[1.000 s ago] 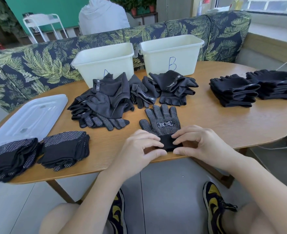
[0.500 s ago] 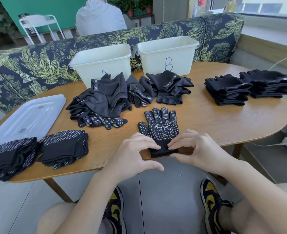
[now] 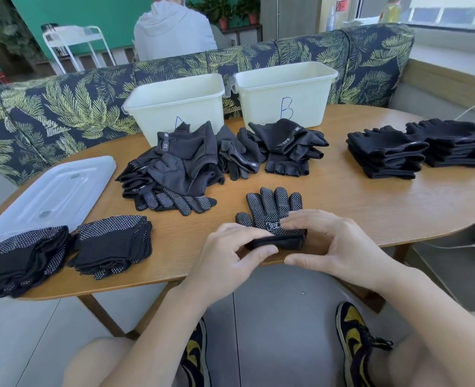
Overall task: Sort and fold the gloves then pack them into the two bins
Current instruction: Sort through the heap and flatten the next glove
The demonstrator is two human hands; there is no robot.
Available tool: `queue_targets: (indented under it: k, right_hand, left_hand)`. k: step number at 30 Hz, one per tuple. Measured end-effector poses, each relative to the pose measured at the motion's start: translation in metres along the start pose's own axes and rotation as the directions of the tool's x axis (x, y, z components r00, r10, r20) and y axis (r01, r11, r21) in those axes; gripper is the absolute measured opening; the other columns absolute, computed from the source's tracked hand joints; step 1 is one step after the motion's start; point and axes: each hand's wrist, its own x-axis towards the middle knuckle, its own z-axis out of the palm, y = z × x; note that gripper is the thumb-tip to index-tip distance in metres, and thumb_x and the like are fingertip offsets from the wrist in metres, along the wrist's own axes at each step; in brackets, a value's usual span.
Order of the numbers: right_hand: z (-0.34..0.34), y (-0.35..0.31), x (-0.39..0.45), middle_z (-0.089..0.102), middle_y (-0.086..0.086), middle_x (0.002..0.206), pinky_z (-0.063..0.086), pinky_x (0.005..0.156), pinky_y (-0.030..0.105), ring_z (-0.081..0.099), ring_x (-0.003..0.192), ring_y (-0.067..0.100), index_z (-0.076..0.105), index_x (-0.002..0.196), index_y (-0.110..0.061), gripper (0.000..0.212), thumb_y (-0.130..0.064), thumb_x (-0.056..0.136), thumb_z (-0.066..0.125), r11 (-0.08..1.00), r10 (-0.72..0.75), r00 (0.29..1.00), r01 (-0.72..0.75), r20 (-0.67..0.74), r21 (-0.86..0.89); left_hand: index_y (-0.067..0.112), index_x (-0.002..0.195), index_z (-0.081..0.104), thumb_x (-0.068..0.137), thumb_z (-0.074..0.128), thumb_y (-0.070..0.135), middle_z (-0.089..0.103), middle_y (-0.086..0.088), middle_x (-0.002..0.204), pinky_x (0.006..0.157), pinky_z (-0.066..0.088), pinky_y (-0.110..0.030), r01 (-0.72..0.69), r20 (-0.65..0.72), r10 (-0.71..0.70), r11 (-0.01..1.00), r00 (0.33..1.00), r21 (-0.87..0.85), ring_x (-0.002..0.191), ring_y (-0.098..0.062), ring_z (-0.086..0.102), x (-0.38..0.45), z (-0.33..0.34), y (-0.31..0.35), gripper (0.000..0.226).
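At table edge | left hand [image 3: 230, 255] and right hand [image 3: 334, 247] pinch dotted glove [image 3: 272, 210] cuff, folded up

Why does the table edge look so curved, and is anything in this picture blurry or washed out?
Head view: the wide-angle lens bows the table and the sofa back; daylight from the window at upper right washes out that corner; the dotted glove and both hands, left and right, are fairly sharp; the frame's left edge is smeared.
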Motion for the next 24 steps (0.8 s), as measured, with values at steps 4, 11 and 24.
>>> queue_targets:
  k: [4, 11, 24]
  right_hand:
    - [-0.002, 0.004, 0.005, 0.072, -0.015, 0.087, 0.053, 0.076, 0.032, 0.065, 0.082, 0.006, 0.075, 0.093, -0.033, 0.007, -0.04, 0.091, 0.074, 0.999, 0.035, 0.999, -0.035, 0.029, 0.001]
    - [-0.002, 0.008, 0.016, 0.069, -0.006, 0.072, 0.047, 0.064, 0.031, 0.058, 0.066, 0.019, 0.071, 0.079, -0.017, 0.028, -0.042, 0.091, 0.068, 0.98, 0.125, 0.989, -0.112, -0.073, 0.162]
    - [0.0, 0.02, 0.06, 0.057, 0.011, 0.065, 0.036, 0.056, 0.025, 0.042, 0.059, 0.008, 0.068, 0.075, -0.009, 0.037, -0.041, 0.092, 0.071, 0.957, 0.27, 0.946, -0.244, -0.177, 0.155]
  left_hand:
    - [0.043, 0.115, 0.067, 0.09, 0.067, 0.049, 0.073, 0.02, 0.101, 0.08, 0.055, -0.03, 0.018, -0.049, -0.02, 0.999, 0.999, -0.047, 0.097, -0.008, 0.067, 0.008, -0.001, 0.006, 0.026]
    - [0.04, 0.128, 0.063, 0.086, 0.082, 0.027, 0.077, 0.017, 0.092, 0.086, 0.052, -0.017, 0.157, -0.003, -0.16, 0.97, 0.987, -0.188, 0.09, -0.005, 0.072, 0.031, -0.007, 0.012, 0.048]
    - [0.037, 0.128, 0.064, 0.09, 0.077, 0.028, 0.075, 0.015, 0.086, 0.078, 0.057, -0.028, 0.301, -0.15, -0.329, 0.937, 0.932, -0.179, 0.079, -0.005, 0.07, 0.068, -0.001, -0.002, 0.041]
